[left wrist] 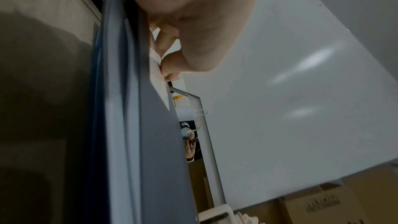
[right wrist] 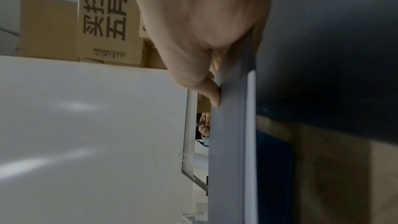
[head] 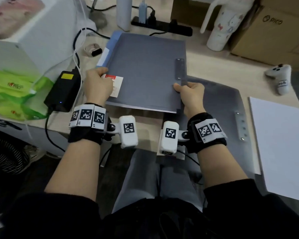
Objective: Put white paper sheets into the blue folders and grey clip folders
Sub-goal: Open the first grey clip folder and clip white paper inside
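A closed grey clip folder (head: 145, 69) is held just above the desk in the head view, over a blue folder (head: 113, 42) whose edge shows at its far left. My left hand (head: 97, 85) grips the grey folder's left edge beside a white and red label (head: 116, 84). My right hand (head: 190, 94) pinches its right edge below the metal clip bar (head: 179, 69); the thumb (right wrist: 212, 94) presses the cover (right wrist: 230, 125). In the left wrist view my fingers (left wrist: 170, 43) curl on the folder's edge (left wrist: 155, 125). A second grey clip folder (head: 231, 118) lies open at the right. White paper sheets (head: 283, 144) lie stacked beside it.
A black power adapter (head: 63, 90) with cables and green tissue packs (head: 12, 94) sit at the left. A white box (head: 33, 35) stands at the back left. A power strip (head: 162, 25), a white tumbler (head: 223, 23), cardboard boxes (head: 274, 28) and a white controller (head: 280, 78) line the back and right.
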`<act>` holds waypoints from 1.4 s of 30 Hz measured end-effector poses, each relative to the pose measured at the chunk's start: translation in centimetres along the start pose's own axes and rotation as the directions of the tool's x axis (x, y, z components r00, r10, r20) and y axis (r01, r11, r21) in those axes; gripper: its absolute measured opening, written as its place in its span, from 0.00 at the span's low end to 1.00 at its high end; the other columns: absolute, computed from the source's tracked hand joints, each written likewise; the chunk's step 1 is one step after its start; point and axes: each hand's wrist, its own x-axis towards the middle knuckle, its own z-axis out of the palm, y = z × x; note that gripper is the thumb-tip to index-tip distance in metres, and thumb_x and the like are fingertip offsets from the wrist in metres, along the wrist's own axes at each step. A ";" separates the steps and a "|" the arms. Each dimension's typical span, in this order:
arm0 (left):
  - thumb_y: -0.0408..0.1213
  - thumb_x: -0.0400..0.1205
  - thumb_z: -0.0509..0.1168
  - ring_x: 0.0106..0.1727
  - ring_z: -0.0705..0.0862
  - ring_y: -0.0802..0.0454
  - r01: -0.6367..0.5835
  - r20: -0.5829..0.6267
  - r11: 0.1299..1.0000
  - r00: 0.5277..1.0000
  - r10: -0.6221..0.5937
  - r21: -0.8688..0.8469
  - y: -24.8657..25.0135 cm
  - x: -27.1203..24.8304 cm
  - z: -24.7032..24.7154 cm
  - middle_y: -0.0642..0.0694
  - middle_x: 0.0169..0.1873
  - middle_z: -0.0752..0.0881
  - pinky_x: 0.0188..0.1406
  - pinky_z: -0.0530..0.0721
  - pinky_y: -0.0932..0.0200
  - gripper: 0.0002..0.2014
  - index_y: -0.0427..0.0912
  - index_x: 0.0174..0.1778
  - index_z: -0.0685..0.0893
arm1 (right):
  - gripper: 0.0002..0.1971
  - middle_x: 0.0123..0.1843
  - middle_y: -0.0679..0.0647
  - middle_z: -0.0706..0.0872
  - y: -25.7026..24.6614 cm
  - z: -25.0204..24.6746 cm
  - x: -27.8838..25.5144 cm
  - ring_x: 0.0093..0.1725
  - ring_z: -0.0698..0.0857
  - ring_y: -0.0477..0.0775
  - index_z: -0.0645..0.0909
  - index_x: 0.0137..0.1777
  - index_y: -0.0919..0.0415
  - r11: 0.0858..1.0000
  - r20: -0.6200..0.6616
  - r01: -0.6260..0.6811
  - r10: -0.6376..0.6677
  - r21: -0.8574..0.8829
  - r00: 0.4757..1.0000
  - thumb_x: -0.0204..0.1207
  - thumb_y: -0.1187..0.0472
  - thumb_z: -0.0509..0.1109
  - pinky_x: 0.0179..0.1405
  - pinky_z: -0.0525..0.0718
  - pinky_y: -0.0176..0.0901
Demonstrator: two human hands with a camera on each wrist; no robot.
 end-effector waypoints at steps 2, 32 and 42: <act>0.24 0.77 0.55 0.52 0.84 0.51 0.011 0.014 1.000 1.000 -0.011 -0.018 -0.1 1.8 0.0 0.41 0.58 0.86 0.45 0.81 0.66 0.23 0.39 0.68 0.80 | 0.01 0.42 0.59 0.89 -0.3 1.4 0.7 0.48 0.90 0.61 0.87 0.40 0.66 1.000 -0.017 -0.010 0.010 0.001 1.000 0.69 0.69 0.75 0.55 0.88 0.58; 0.23 0.75 0.52 0.58 0.86 0.45 -0.045 -0.022 0.996 0.999 0.047 0.074 -1.7 7.2 0.7 0.39 0.60 0.86 0.60 0.85 0.50 0.24 0.42 0.62 0.85 | 0.13 0.47 0.58 0.79 0.3 4.2 4.6 0.45 0.77 0.56 0.74 0.44 0.66 0.852 0.018 0.093 -0.098 -0.514 0.995 0.73 0.56 0.71 0.41 0.71 0.38; 0.28 0.75 0.54 0.67 0.78 0.38 0.025 0.021 0.977 0.999 -0.030 0.211 -1.2 5.1 0.6 0.40 0.66 0.82 0.72 0.74 0.42 0.25 0.47 0.66 0.81 | 0.18 0.62 0.61 0.82 -0.8 4.0 3.0 0.58 0.81 0.60 0.77 0.59 0.69 0.839 0.121 0.120 -0.065 -0.530 0.991 0.73 0.60 0.70 0.53 0.80 0.43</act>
